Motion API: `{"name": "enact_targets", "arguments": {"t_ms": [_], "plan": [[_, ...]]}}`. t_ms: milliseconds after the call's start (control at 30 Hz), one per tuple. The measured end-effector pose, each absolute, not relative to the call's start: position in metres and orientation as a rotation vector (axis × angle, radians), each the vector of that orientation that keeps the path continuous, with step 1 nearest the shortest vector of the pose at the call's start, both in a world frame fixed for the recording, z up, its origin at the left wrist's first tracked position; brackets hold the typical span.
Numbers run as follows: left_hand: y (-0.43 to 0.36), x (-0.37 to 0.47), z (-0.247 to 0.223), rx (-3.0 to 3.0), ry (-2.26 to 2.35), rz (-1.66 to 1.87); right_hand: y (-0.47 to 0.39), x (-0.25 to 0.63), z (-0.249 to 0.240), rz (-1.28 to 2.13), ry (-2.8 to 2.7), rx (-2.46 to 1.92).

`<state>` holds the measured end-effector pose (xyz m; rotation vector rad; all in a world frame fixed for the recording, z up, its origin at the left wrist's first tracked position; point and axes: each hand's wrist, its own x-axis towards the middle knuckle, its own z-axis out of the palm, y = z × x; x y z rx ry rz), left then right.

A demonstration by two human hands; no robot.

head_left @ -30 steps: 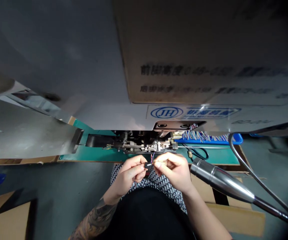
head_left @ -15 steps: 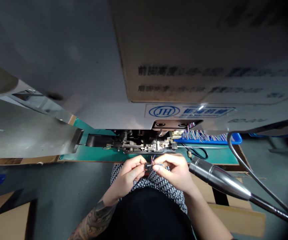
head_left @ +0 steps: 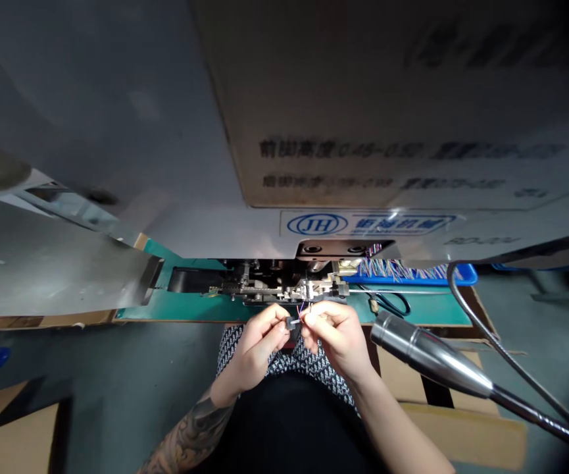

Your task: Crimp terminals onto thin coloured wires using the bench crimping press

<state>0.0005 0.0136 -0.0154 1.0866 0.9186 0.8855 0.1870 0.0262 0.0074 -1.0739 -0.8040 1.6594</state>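
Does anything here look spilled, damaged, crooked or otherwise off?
Nothing stands out as spilled or damaged. The left hand holds a small black piece, the right hand thin wires. Only the bundle of wires in the blue tray looks untidy, its ends pointing different ways; the machine partly hides it.

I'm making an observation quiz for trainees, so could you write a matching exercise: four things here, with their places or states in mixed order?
1. small black piece
2. blue tray
3. dark cable
4. JH logo

A. on the machine housing
B. holding many coloured wires
C. pinched in the left hand
D. looped on the green tabletop

Pairs: 1-C, 2-B, 3-D, 4-A
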Motion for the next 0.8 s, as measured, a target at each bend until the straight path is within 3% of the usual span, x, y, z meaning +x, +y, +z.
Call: {"name": "enact_targets", "arguments": {"t_ms": [267,433,533,667,800], "plan": [[0.010,0.005,-0.017,1.352,1.141,0.986,0.025,0.186,0.008,1.415,-0.976,-1.227],[0.013,0.004,-0.013,1.526,1.239,0.983,0.027,0.187,0.007,0.793,-1.465,-1.303],[0.014,0.006,-0.015,1.713,1.313,1.065,0.026,0.184,0.004,0.613,-1.514,-1.313],[0.015,0.012,-0.022,1.857,1.417,1.195,0.025,0.175,-0.001,0.639,-1.348,-1.408],[0.014,0.013,-0.027,1.898,1.441,1.220,0.027,0.171,-0.003,0.883,-1.200,-1.412]]}}
